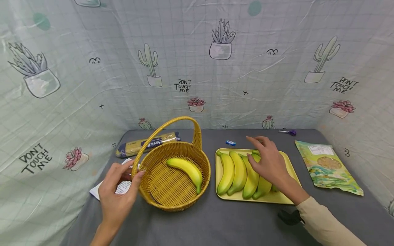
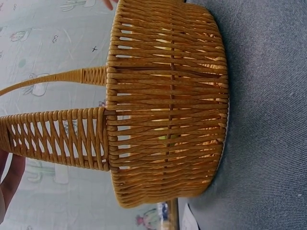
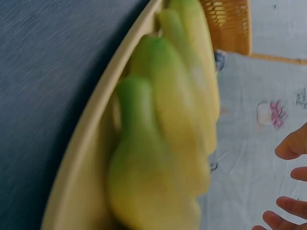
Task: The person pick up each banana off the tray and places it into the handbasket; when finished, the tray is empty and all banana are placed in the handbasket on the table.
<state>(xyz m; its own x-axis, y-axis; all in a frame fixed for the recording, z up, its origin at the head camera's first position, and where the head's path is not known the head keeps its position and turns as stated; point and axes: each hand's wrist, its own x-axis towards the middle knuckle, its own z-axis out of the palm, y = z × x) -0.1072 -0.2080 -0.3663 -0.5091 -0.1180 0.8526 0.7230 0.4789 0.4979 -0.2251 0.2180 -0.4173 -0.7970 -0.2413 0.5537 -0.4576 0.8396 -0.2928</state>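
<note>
At the left, my left hand (image 1: 118, 191) holds the near side of a yellow wicker basket's handle between thumb and fingers. The basket (image 1: 154, 201) stands upright on the table, with its woven side (image 2: 168, 105) filling much of the left wrist view. A single banana (image 1: 187, 171) lies inside it. My right hand (image 1: 269, 162) is above a pale yellow tray (image 1: 292, 167), fingers spread and holding nothing. Several bananas (image 1: 238, 172) lie side by side on that tray; the hand hides part of them. In the right wrist view, these bananas (image 3: 158, 158) are blurred.
Behind the basket lies a pasta packet (image 1: 147, 143), with printed paper (image 1: 123, 186) at its left. A small blue wrapped item (image 1: 231, 142) and a purple lollipop (image 1: 290, 132) lie toward the back. A green-yellow pouch (image 1: 327, 164) is right of the tray. Patterned cloth (image 1: 197, 68) hangs around the table.
</note>
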